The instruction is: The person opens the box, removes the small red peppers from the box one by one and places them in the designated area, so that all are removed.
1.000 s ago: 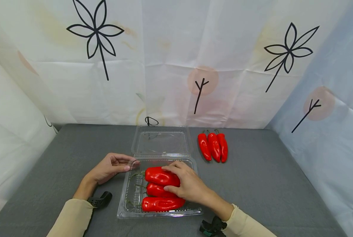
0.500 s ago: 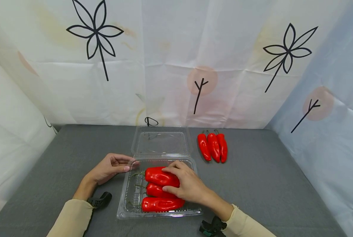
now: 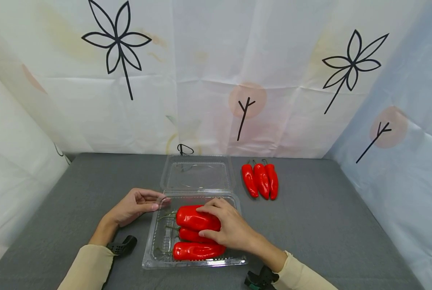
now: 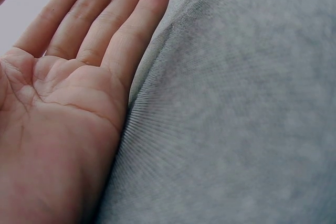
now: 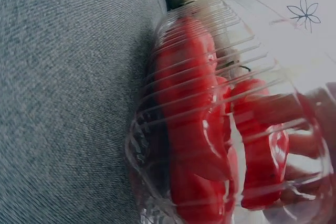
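Packing red peppers into a clear clamshell box on the grey counter.

Right hand [image 3: 226, 227] fingers curl round the top pepper [image 3: 194, 218] in the box [image 3: 158, 257]; left hand [image 3: 134, 206], fingers relaxed, steadies its left rim. Three peppers are in, three more peppers [image 3: 261, 180] wait beside the open lid [image 3: 198, 174].

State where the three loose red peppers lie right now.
In the head view, the three loose peppers lie side by side on the grey table, right of the open lid.

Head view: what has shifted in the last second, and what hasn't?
The right hand stays on the top pepper in the clear tray, nudging it slightly left. The left hand still steadies the tray's left edge. The three loose peppers and open lid are unmoved.
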Tool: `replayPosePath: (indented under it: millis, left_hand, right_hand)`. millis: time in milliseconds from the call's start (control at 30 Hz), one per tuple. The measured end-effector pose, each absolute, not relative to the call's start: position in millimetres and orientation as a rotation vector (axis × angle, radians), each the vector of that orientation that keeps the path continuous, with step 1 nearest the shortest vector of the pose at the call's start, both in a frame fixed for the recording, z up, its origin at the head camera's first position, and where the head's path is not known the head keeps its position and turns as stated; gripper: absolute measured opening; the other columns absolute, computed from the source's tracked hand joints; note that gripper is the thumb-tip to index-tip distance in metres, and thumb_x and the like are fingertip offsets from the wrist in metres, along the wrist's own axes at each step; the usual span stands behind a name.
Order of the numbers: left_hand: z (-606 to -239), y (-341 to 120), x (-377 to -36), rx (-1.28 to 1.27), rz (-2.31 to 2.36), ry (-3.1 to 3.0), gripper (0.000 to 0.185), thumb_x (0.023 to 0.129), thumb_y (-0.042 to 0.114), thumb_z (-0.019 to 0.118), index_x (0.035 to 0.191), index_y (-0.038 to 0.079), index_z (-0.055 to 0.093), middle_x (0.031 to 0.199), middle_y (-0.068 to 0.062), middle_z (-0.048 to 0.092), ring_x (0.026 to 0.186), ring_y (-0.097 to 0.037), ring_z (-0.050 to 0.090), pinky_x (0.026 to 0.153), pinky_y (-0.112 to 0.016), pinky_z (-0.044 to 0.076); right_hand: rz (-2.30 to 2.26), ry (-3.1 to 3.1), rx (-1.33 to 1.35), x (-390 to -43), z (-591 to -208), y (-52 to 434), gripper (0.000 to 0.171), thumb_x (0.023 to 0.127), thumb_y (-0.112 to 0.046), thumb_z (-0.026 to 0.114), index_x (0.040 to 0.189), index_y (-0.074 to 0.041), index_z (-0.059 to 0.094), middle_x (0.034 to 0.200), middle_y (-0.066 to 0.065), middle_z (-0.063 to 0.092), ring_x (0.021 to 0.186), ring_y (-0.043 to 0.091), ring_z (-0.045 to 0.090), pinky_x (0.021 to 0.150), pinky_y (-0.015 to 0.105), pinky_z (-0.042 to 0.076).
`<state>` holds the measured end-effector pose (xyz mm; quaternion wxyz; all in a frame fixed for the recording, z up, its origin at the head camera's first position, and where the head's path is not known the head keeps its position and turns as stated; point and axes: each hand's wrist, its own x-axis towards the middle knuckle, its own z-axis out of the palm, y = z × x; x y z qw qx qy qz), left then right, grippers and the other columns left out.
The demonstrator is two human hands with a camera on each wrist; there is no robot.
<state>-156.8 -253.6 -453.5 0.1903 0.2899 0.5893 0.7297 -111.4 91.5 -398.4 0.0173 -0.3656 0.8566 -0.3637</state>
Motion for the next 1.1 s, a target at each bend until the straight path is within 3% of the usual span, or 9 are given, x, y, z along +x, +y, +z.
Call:
replayPosePath:
  millis: [333,667,1100]
  left_hand:
    - [-454.2,-252.7,-156.8,0.817,2.066,1.64,0.033,0.097,-0.012,0.056,0.13,-0.016,0.057,0.126,-0.019,0.068,0.119,-0.026,0.066,0.098,-0.033,0.053]
    - [-455.1,-253.3,-156.4,0.821,2.08,1.625,0.034,0.096,-0.013,0.055,0.13,-0.011,0.061,0.125,-0.018,0.069,0.117,-0.023,0.067,0.095,-0.031,0.055]
    - [-453.4,-252.3,-155.1,0.804,2.059,1.638,0.032,0.097,-0.013,0.054,0.129,-0.017,0.058,0.125,-0.021,0.068,0.118,-0.026,0.066,0.099,-0.035,0.052]
  right_hand:
    - [-1.327,2.584,-1.176,-113.1,-392.1,97.7,0.051,0.081,-0.013,0.086,0.129,-0.012,0.068,0.121,0.0,0.061,0.109,0.018,0.055,0.081,0.03,0.056]
    - [-1.455,2.576,-1.196,-120.7,-381.8,107.6,0.053,0.08,-0.011,0.087,0.13,-0.009,0.068,0.116,0.001,0.062,0.104,0.019,0.059,0.076,0.032,0.059]
    - [-1.514,2.635,-1.118,-129.6,-370.0,123.9,0.052,0.079,-0.01,0.087,0.128,-0.011,0.069,0.117,-0.002,0.064,0.098,0.016,0.059,0.077,0.033,0.056]
